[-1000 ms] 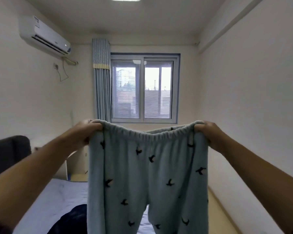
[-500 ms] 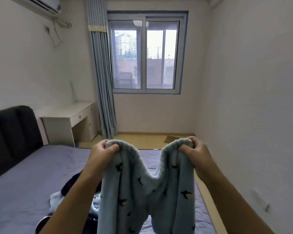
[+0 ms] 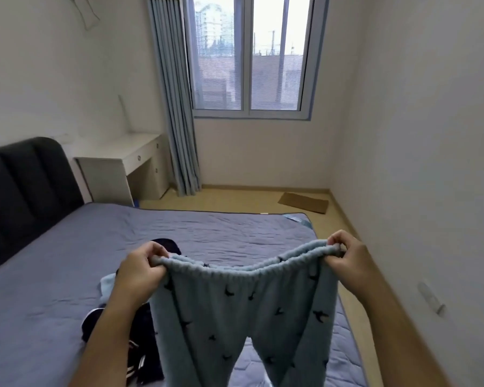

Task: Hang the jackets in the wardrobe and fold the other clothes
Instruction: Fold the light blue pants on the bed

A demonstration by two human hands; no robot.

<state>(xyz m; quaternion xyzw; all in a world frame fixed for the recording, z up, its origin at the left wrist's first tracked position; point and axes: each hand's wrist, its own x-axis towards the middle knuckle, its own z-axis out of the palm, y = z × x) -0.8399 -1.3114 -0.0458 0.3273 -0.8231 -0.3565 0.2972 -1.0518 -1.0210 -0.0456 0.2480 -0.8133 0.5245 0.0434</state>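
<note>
One pair of pale blue trousers [image 3: 243, 311] with small dark bird prints hangs in the air over the near edge of the one bed [image 3: 207, 233], its two legs dropping out of view at the bottom. Two hands hold it by the elastic waistband. The left hand [image 3: 140, 270] grips the left end with its fingers [image 3: 153, 254] curled tight around the bunched cloth, and the right hand [image 3: 349, 258] pinches the right end with its fingers [image 3: 336, 242] closed on the band. The waistband sags a little between them. On the bed behind the left arm lies a heap of dark clothes [image 3: 146, 344] with one pale blue piece [image 3: 108, 286] beside it. At the far left stands one white bench [image 3: 118, 152], next to one blue curtain [image 3: 176, 107] and one window [image 3: 249, 51].
</note>
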